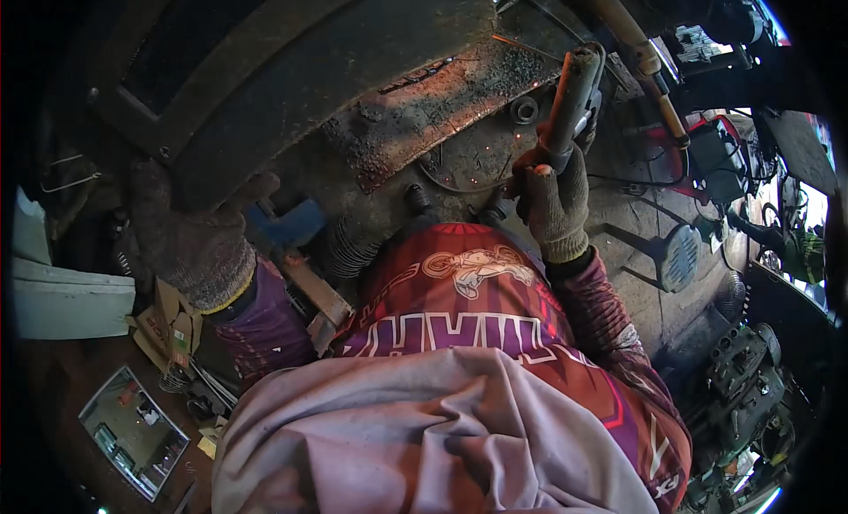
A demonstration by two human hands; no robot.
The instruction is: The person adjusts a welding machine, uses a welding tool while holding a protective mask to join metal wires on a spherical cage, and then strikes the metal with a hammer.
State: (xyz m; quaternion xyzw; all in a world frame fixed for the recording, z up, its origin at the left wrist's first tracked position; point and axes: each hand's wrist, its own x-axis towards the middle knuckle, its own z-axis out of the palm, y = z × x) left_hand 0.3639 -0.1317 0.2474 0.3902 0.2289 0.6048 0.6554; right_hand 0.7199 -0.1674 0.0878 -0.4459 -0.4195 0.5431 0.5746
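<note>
My left hand (190, 240), in a knitted glove, is closed on the lower edge of a big dark welding shield (327, 81) with a rectangular window. The shield fills the upper left and hides part of the fingers. On the right, my gloved right hand (556, 196) is wrapped round a worn grey tubular tool (572, 99) with a metal piece along its side. The tool points up and away from me; its exact kind I cannot make out. Beyond and between the hands lies a rusty metal plate (415, 117) covered with dark grit and lit orange.
Small glowing specks and a metal ring (524, 110) lie near the plate. At right stand a round-topped stool (680, 258), a red-framed machine (715, 156) and a greasy engine-like part (746, 381). Left are a blue metal piece (287, 222), cardboard (168, 324) and a framed mirror (132, 430).
</note>
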